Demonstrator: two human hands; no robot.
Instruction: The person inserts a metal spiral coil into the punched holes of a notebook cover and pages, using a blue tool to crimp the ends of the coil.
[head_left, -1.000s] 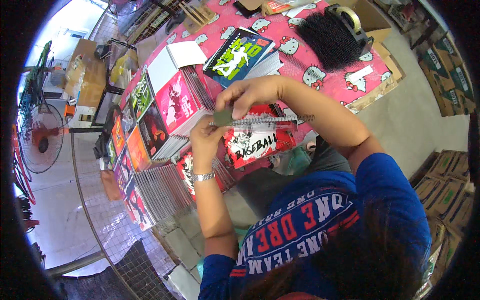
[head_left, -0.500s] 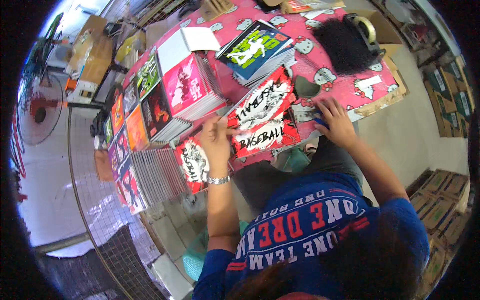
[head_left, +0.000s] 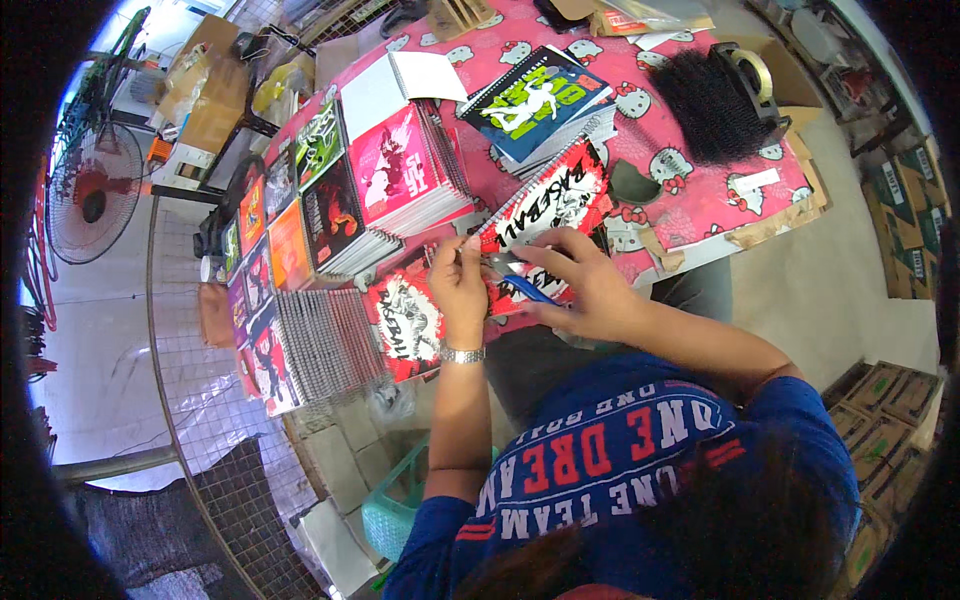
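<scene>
Right hand: here it comes, off the desk's near edge half a second ago and now in over the covers; this hand has its fingers wrapped round a blue-handled cutting tool.
Left hand: right there to meet it, this hand with thumb and fingertip pinching the notebook's left corner; wire or paper between them, I can't tell.
Blue-handled tool: metal end up close to the pinched corner; whether it touches is hidden.
Work in hand: looks to have turned from the length of the binding to its end, I'd judge.
Green piece: in the hands a second ago, now lying on the pink-covered desk, this dark green piece.
Red spiral notebook: on the desk, slanting up to the right, this red spiral notebook; red-and-white cover, black lettering, spiral binding along its upper edge, overlapping another red cover.
</scene>
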